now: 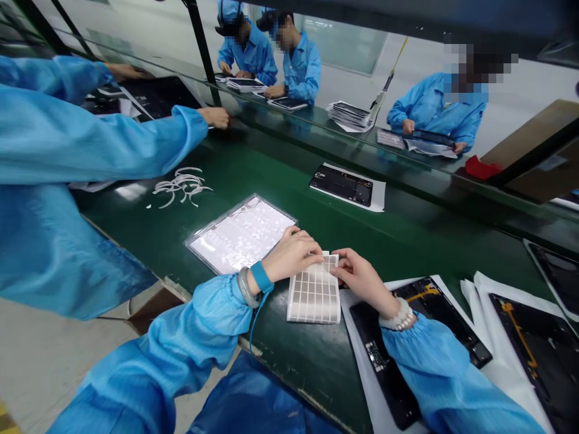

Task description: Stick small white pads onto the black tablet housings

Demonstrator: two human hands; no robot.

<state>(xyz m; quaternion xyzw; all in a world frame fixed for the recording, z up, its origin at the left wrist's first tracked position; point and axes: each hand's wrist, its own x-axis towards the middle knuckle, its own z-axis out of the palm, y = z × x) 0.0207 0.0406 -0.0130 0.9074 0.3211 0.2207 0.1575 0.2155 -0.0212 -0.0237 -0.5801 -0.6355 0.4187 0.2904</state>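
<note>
My left hand (292,253) pinches the top edge of a sticker sheet (315,296), a pale strip with rows of greyish rectangles. At the sheet's upper right edge, the thumb and fingers of my right hand (359,277) are closed on it too. The sheet curves, its lower part nearest me. Just left of my left hand lies a clear-edged white board (239,235) covered with small pale scraps. Under my right forearm, partly hidden, is a black tablet-like housing (384,361) with an orange flex cable (423,293), resting on white paper.
Another black housing (344,184) lies on white paper farther back on the green table (271,166). More housings (538,337) sit at right. Curled white strips (183,187) are at left, beside a co-worker's blue sleeve (99,135). Other people work behind a glass-edged shelf.
</note>
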